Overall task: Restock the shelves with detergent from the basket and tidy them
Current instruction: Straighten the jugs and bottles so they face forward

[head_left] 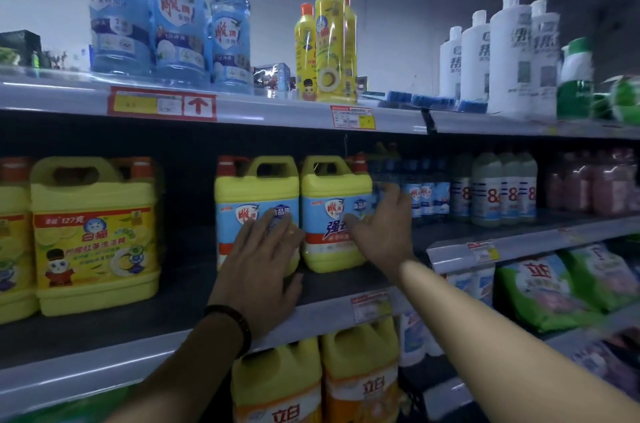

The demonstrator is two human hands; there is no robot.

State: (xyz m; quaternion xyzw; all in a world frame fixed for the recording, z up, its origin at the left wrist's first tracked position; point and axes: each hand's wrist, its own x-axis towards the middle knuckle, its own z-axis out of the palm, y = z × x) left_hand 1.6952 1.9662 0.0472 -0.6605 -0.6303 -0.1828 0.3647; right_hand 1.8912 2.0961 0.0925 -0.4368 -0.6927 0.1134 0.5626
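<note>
The top shelf (277, 111) carries clear blue bottles (180, 17) at the left, yellow bottles (334, 42) with orange caps near the middle, and white bottles (509, 52) at the right. The middle shelf (104, 329) carries a big jug (93, 235), yellow with a yellow label, at the left, with a bare stretch of shelf to its right. Beyond that gap, two yellow jugs with blue labels are set upright and just beside each other, well back from the shelf edge: the left jug (254, 187) and the right jug (332, 187). Rows of small bottles (502, 190) are lined up to the right of them on the same level. Below, yellow and orange low jugs (277, 388) are seen under the middle shelf, and green bags (540, 298) are stacked on the lower shelf (450, 256) at the right. Both hands are raised to the two blue-labelled jugs and are kept apart, one on each jug. The left hand (263, 260) is laid flat against the front of the left jug, fingers straight and close together over the label; nothing is gripped. The right hand (381, 228) is placed against the front right corner of the right jug, fingers spread and extended, the thumb laid across the label; no clamping round the jug is seen. A dark wristband (232, 322) is worn on the left wrist. A price tag (370, 305) is fixed to the middle shelf edge beneath the right forearm.
</note>
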